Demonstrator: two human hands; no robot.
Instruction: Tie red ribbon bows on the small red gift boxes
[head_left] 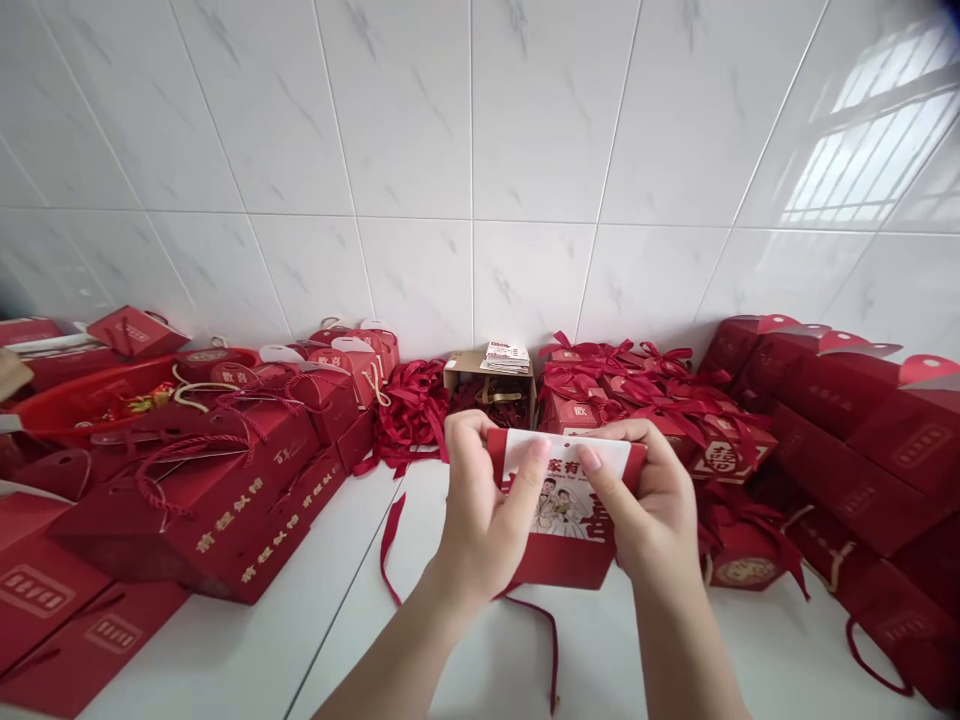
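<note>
1. the left hand (487,510) and right hand (652,500) each pinch a white printed paper card (559,505) against a dark-red folded-cardboard piece (566,562), thumbs in front; both pieces sit between the hands.
2. to do this well, i'd keep the card's top edge level with the cardboard and press lightly so neither creases; the small dark mark between the thumbs, perhaps a hole, looks worth leaving uncovered.
3. the thumbs cover some print, and most fingers are hidden behind the cardboard.
4. below the hands, a narrow dark-red fabric ribbon (553,640) lies on the white tabletop (495,690); whether it joins the strip left of the left wrist is hidden.
5. beyond the hands, a brown cardboard carton (455,374) is partly blocked, its contents too dim to make out.
</note>
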